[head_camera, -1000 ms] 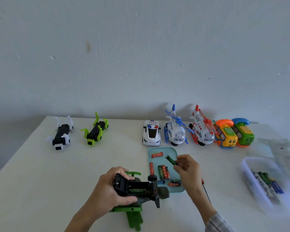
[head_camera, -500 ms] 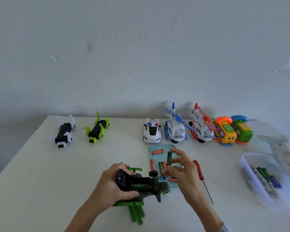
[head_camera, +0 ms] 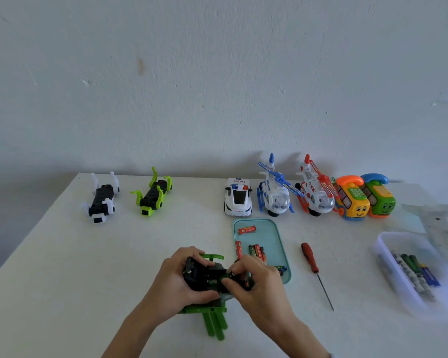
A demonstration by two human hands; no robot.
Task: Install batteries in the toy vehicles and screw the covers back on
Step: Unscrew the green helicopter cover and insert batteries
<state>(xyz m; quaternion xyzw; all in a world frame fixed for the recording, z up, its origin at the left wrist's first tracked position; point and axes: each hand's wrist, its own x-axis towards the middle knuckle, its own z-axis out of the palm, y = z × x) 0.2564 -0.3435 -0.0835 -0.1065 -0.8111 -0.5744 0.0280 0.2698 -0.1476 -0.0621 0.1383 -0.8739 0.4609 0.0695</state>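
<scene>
My left hand point(head_camera: 176, 282) grips a black and green toy vehicle point(head_camera: 204, 276), turned underside up near the table's front. My right hand point(head_camera: 256, 282) pinches a green battery point(head_camera: 224, 277) at the vehicle's open battery compartment; my fingers hide most of the battery. Just behind my hands lies a teal tray point(head_camera: 277, 228) with several loose red and green batteries point(head_camera: 255, 250). A red-handled screwdriver point(head_camera: 311, 259) lies on the table to the right of the tray.
Along the back wall stand a white-black toy point(head_camera: 101, 200), a green-black toy point(head_camera: 153, 196), a police car point(head_camera: 238, 200), two helicopters point(head_camera: 276, 196), and two phone-shaped toys point(head_camera: 354, 200). A clear box point(head_camera: 388, 257) with batteries sits at the right.
My right hand carried the green battery from above the tray down and left to the vehicle's battery compartment. My left hand kept its grip on the vehicle.
</scene>
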